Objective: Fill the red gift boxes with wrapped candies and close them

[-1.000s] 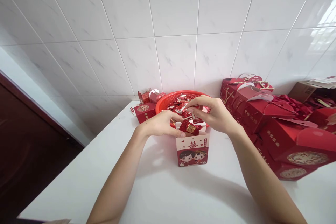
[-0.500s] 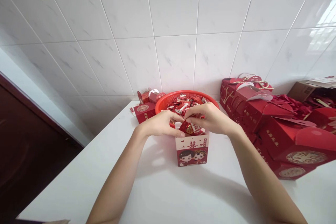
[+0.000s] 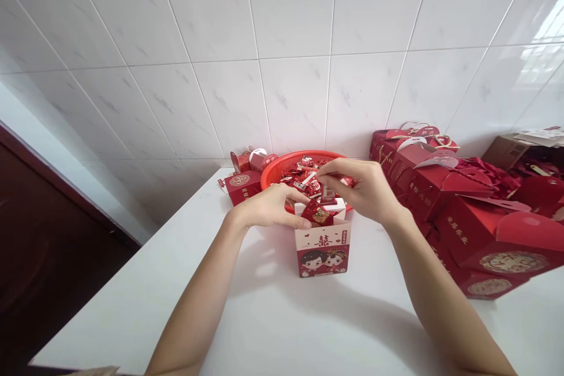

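Note:
A small open-topped candy box (image 3: 323,255), printed with two cartoon figures, stands upright on the white table. My left hand (image 3: 271,208) grips the top left edge of it, thumb across the front panel and fingers behind. In its mouth lies a red and gold candy packet (image 3: 318,213), partly sticking out. Above the box's right side, my right hand (image 3: 359,185) pinches a small red wrapped candy (image 3: 327,194) between thumb and fingers. Right behind the box sits a red plastic basket (image 3: 278,171) with many wrapped candies (image 3: 308,176).
Red gift boxes (image 3: 471,235) are stacked along the right side. Another red box (image 3: 242,187) sits left of the basket. At far right is a brown carton (image 3: 502,153). A tiled wall (image 3: 291,100) closes off the table's (image 3: 264,317) back.
My right hand has risen slightly and moved right, and a small wrapped candy now shows in its fingers. The packet in the box mouth shows a different side. My left hand stays put.

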Motion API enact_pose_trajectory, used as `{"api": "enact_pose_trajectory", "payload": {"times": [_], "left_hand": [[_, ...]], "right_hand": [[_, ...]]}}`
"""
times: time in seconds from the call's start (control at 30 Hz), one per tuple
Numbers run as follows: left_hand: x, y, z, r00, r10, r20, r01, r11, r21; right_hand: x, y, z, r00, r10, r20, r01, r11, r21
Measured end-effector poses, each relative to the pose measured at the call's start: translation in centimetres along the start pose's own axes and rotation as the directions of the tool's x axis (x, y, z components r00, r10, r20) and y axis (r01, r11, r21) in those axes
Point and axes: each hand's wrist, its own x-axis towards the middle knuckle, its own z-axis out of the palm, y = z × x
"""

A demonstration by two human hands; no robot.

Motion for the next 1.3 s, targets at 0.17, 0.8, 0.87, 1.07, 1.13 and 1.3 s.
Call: {"api": "enact_pose_trajectory", "payload": {"times": [0.17,0.8,0.87,1.07,1.13,1.3], "left_hand": [[0.0,0.0,0.0,1.0,0.024,0.011,-0.024,1.0,-0.009],[-0.3,0.2,-0.1,0.998,-0.06,0.035,0.06,0.998,-0.001],[-0.4,0.2,-0.1,0.998,-0.063,0.017,0.063,0.998,0.007],[-0.5,0.1,-0.3,0.999,0.033,0.034,-0.035,0.996,0.088],[-0.5,0.1,-0.2,0.994,0.099,0.037,-0.103,0.988,0.119],[-0.1,0.5,0.3,0.978,0.21,0.009,-0.207,0.957,0.205]], "right_hand": [[-0.1,-0.1,0.4,0.965,0.008,0.261,0.011,0.998,-0.069],[-0.3,-0.7,-1.2,0.952,0.107,0.289,-0.101,0.994,-0.033],[-0.4,-0.5,-2.0,0.958,0.138,0.252,-0.141,0.99,-0.009],[-1.7,0.5,-3.3,0.913,0.315,0.258,-0.299,0.949,-0.099],[-2.6,0.8,-3.0,0.89,0.353,0.29,-0.333,0.935,-0.118],[-5.4,1.0,-1.3,0.881,0.35,0.318,-0.381,0.924,0.039]]}}
